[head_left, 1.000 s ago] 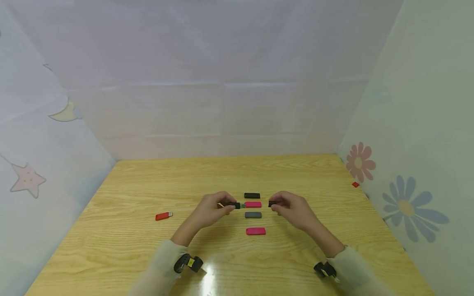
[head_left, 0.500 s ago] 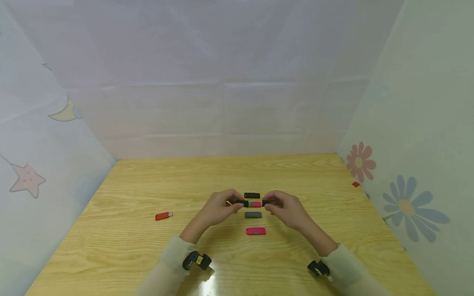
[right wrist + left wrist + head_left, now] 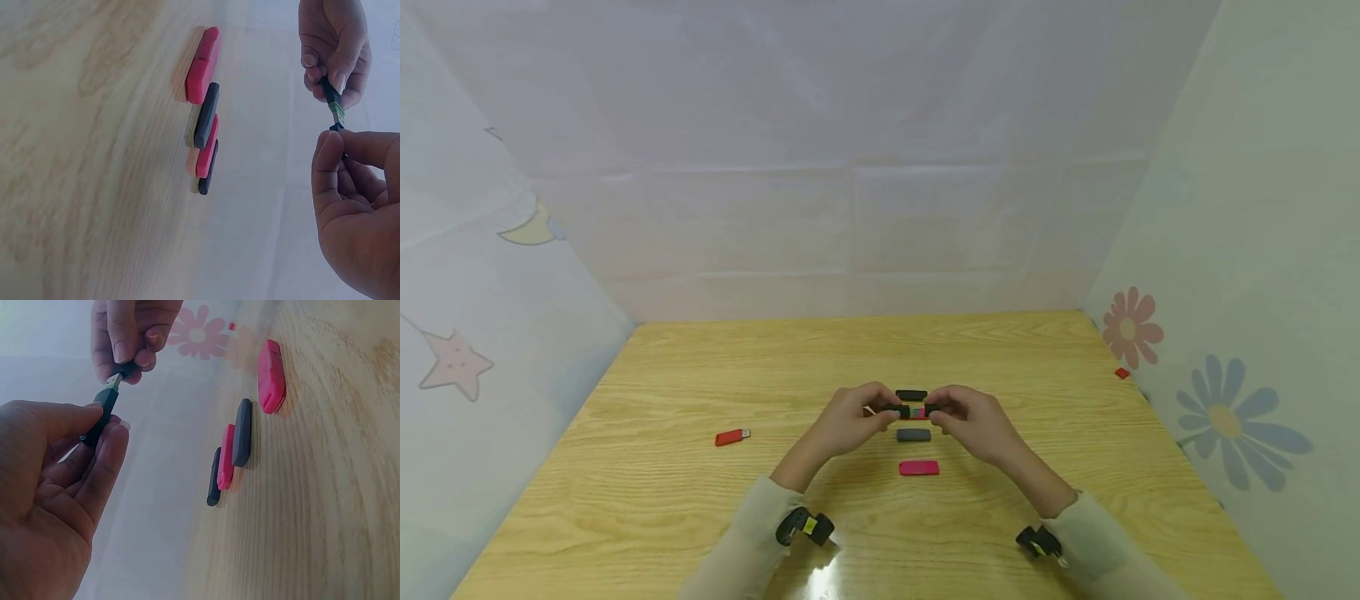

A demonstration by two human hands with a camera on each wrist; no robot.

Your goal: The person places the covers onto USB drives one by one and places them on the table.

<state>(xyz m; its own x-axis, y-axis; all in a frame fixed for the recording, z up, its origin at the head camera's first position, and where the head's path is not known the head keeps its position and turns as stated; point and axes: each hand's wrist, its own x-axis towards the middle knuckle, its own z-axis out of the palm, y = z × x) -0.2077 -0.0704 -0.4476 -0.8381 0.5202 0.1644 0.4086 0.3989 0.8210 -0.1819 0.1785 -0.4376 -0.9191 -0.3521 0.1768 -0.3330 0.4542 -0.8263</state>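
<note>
My left hand [image 3: 850,423] pinches a black USB stick [image 3: 101,415] between thumb and fingers, its metal connector pointing to the right. In my right hand [image 3: 976,423] is a small black cap [image 3: 124,369], gripped by the fingertips. The wrist views show the cap right at the connector's tip, with part of the metal still bare; how far it covers the tip I cannot tell. Both hands are raised above a column of USB sticks: a black one [image 3: 912,395], a pink one [image 3: 226,456] partly hidden in the head view, a grey one [image 3: 913,435] and a nearer pink one [image 3: 919,468].
An uncapped red USB stick [image 3: 728,438] lies on the wooden table [image 3: 647,492] to the left. At the table's right edge is a small red piece [image 3: 1122,373]. Patterned sheets [image 3: 880,208] enclose the back and sides.
Both hands have moved toward each other, the left one travelling farther. The gap between the USB stick's connector and the cap has closed. The sticks on the table have stayed put.
</note>
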